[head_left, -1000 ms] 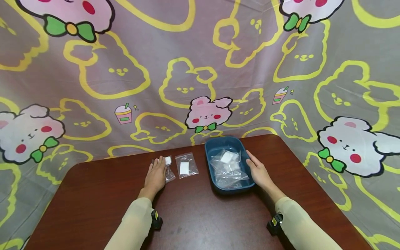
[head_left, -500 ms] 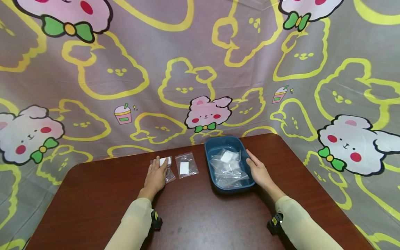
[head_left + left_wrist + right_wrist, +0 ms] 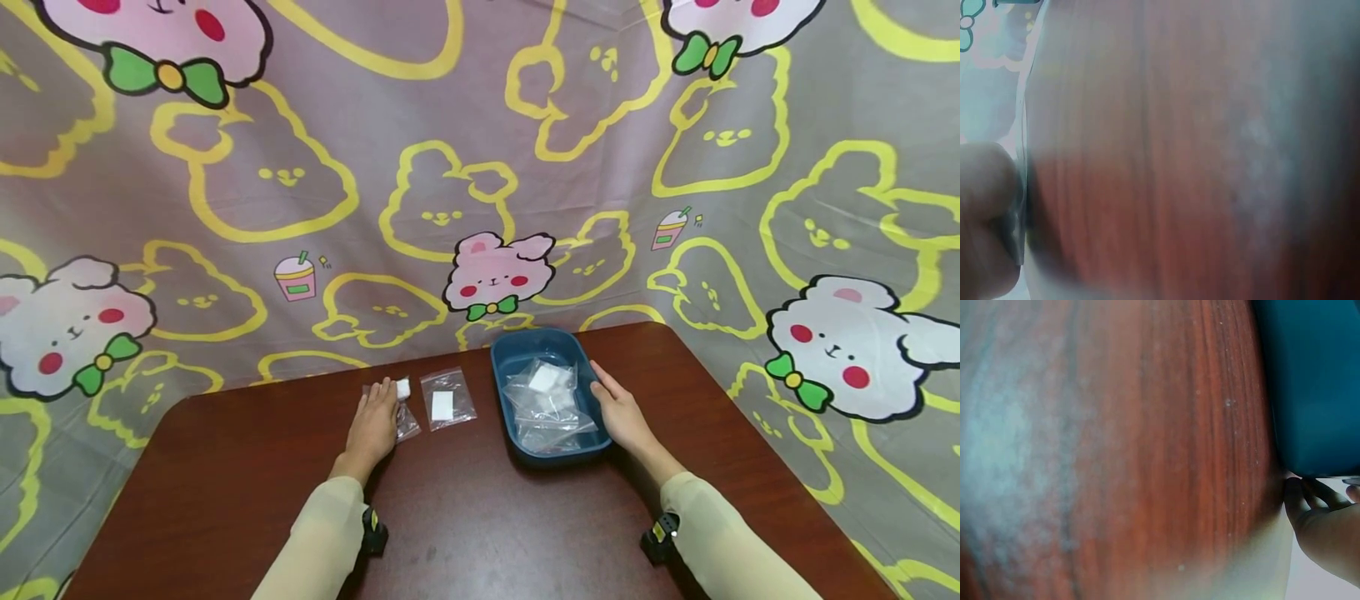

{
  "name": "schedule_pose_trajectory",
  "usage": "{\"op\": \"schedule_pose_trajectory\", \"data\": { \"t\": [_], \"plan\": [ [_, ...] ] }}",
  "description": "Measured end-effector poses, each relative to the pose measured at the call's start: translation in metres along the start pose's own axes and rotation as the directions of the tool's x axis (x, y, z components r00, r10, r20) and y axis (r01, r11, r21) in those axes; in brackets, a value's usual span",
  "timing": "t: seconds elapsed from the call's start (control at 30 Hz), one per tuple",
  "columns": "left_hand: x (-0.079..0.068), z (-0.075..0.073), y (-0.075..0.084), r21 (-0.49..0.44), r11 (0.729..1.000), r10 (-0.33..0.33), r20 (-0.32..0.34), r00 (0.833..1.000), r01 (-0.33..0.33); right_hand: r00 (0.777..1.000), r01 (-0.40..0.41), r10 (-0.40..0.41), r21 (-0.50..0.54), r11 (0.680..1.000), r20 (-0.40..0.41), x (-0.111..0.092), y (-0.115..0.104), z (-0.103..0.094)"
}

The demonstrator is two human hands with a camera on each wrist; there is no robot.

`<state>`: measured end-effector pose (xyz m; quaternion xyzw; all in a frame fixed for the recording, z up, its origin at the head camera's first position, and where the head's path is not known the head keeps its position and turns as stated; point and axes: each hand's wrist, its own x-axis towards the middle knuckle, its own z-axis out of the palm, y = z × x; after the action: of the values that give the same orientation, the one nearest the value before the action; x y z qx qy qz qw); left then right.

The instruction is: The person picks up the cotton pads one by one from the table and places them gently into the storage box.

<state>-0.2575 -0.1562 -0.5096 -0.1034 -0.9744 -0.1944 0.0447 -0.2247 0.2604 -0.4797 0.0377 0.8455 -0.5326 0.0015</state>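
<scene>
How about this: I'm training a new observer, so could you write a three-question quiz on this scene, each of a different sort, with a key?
1. In the head view, which side of the blue bin does the right hand touch?
A. left
B. right
C. near

2. True or false: a clear bag with a white piece in it lies on the table, between the left hand and the blue bin.

3. Fill in the colour: the pieces showing in the bags inside the bin are ____.

Key:
1. B
2. True
3. White
</scene>
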Motion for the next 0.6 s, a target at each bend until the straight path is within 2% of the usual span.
{"op": "schedule_pose_trajectory", "data": {
  "t": [0.33,0.6],
  "plan": [
    [-0.001,-0.006,0.0,-0.001,1.0,-0.008,-0.004,1.0,0.008,1.0,0.004,-0.004,0.012,1.0,0.006,-0.001,0.0,0.0],
    [0.004,-0.026,0.007,0.027,0.998,0.051,-0.063,0.997,-0.049,1.0,0.013,-0.013,0.006,1.0,0.006,-0.001,0.0,-0.001]
  ]
}}
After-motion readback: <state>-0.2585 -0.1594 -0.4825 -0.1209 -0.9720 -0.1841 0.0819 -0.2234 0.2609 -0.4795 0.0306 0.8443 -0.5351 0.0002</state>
